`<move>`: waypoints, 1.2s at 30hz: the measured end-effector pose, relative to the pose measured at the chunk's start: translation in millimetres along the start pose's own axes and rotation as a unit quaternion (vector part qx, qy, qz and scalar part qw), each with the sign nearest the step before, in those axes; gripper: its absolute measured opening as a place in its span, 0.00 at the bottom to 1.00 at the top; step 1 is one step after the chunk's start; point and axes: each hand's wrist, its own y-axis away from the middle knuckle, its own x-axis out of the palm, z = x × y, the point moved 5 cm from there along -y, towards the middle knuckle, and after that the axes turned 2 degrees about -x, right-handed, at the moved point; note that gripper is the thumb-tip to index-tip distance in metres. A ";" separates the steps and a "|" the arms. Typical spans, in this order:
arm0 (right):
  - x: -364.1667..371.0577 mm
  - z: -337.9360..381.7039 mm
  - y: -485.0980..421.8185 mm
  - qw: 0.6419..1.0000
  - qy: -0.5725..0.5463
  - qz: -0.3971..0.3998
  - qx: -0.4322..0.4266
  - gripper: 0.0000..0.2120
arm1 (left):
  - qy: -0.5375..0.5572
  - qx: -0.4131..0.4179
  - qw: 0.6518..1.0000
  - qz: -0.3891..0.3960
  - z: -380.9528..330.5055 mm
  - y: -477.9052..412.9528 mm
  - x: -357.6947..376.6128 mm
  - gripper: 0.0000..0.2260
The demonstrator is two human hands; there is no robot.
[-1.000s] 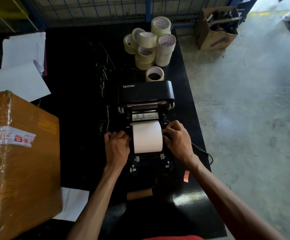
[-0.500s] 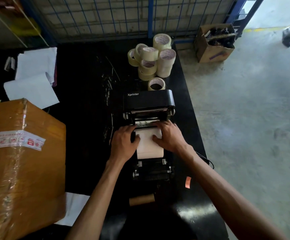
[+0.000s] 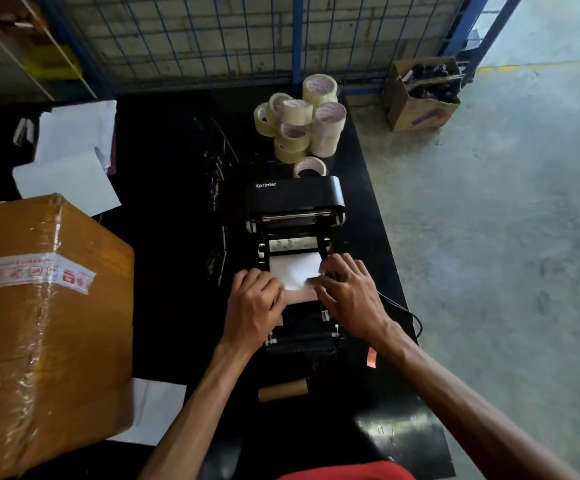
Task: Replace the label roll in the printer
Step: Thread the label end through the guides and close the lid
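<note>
A black Xprinter label printer [image 3: 295, 195] stands open on the black table [image 3: 177, 271], its lid tipped back. A white label roll [image 3: 293, 271] lies in the printer's bay. My left hand [image 3: 255, 310] grips the roll's left end. My right hand [image 3: 349, 292] rests on its right end, with fingers over the paper's leading edge. The roll's lower part is hidden by my fingers. An empty brown cardboard core [image 3: 283, 391] lies on the table in front of the printer.
A large taped cardboard box [image 3: 39, 334] fills the left. Several tape rolls [image 3: 302, 119] are stacked behind the printer. White sheets [image 3: 74, 157] lie at the back left. A black cable [image 3: 406, 311] runs off the right edge. An orange scrap [image 3: 371, 358] lies nearby.
Both hands have closed in from the roll's sides onto it, and the roll sits lower in the bay. My head has tilted up, showing more of the wire fence.
</note>
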 end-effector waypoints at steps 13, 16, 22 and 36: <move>31.4 -10.6 56.5 0.826 -0.392 0.010 0.406 0.06 | 0.129 -0.217 0.965 0.072 0.0 60.9 21.6 0.06; 33.7 -18.6 50.8 0.833 -0.383 0.018 0.398 0.07 | 0.267 -0.359 0.892 0.068 13.7 60.2 31.3 0.04; 46.5 -27.1 47.1 0.833 -0.364 0.016 0.416 0.17 | 0.307 -0.418 0.854 0.037 32.8 48.6 45.4 0.14; 62.6 -31.8 54.6 0.860 -0.278 0.002 0.428 0.17 | 0.219 -0.403 0.888 0.032 29.2 49.5 58.6 0.23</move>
